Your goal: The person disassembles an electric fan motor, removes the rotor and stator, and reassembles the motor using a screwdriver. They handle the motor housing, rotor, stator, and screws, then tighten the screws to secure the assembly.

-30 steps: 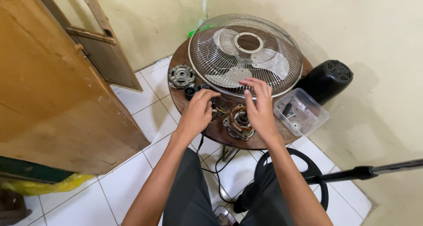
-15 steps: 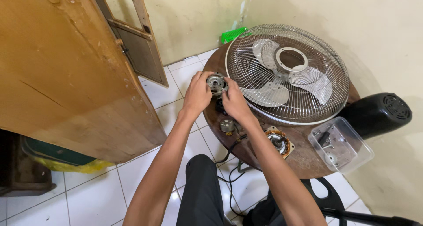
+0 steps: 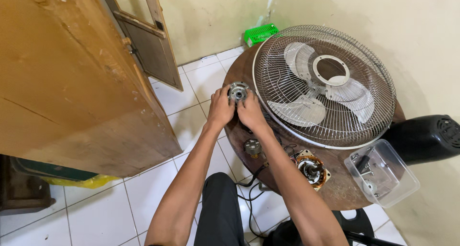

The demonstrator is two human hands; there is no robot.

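Here, a big brown wooden cabinet (image 3: 72,78) stands on the left, on a floor of white tiles (image 3: 96,207). A wooden framed door (image 3: 146,40) leans on the yellowish wall behind it. A small green basket (image 3: 261,33) sits on the floor by the wall.

The round, dark wooden worktop (image 3: 239,68) is scratched and worn. At its left edge, the left hand (image 3: 220,107) and the right hand (image 3: 250,111) hold a small round metal motor cover (image 3: 238,91) between them. Both grips are closed on it, fingers curled round its sides.

Near the front edge of the worktop lie a little grey knob part (image 3: 252,147) and a motor core (image 3: 310,168) with coppery wire. A wide, shiny wire fan guard (image 3: 326,85) with pale see-through blades inside covers the back of the worktop.

At the right edge, a clear plastic box (image 3: 382,173) holds small metal bits. A black fan housing (image 3: 424,138) rests just behind it.
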